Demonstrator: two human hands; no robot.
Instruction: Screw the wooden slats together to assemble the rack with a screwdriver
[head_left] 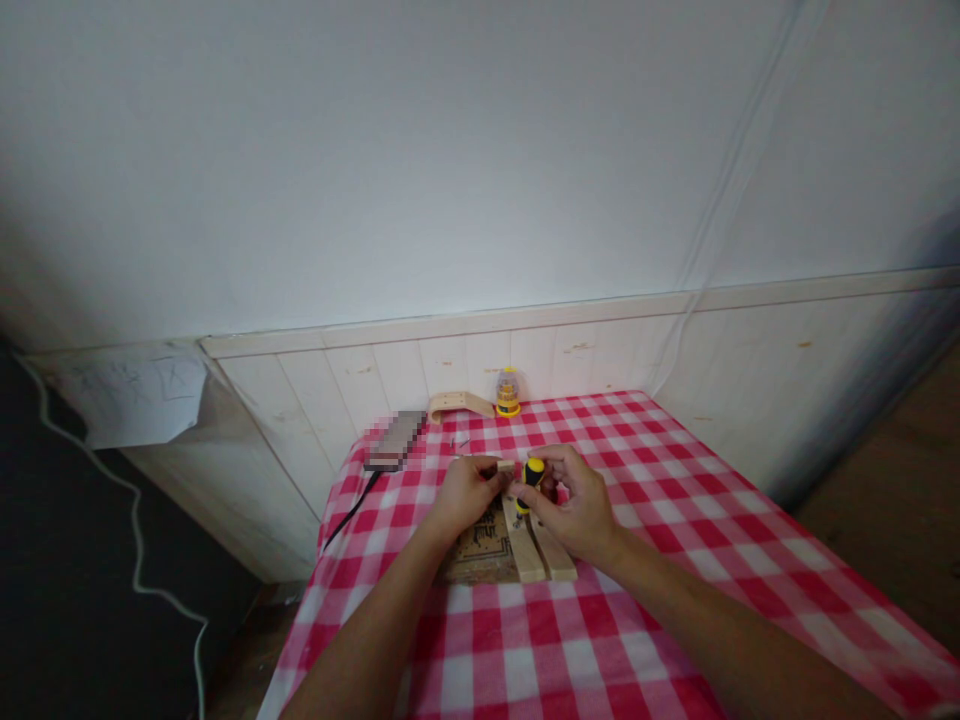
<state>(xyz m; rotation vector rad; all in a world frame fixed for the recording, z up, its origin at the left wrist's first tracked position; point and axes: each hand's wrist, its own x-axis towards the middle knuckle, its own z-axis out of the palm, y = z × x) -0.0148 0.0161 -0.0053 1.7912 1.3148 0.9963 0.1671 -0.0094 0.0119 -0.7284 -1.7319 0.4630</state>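
Observation:
A short yellow-and-black screwdriver [533, 476] stands almost upright in my right hand [583, 505], fingers closed around its handle. Its lower end meets a pale wooden strip [527, 556], beside what looks like a small metal screw. My left hand [465, 493] pinches the far end of that strip between thumb and fingers. To its right lies a second wooden strip [557, 556], partly under my right hand. Both strips rest on a brown board with dark printed marks [478, 550].
A red-and-white checked cloth [660, 620] covers the table against a white wall. Toward the back are a yellow-based clear bit case [508, 397], a bent wooden piece [465, 402] and small screws [460, 443]. A blurred flat object [397, 440] with a black cord lies left.

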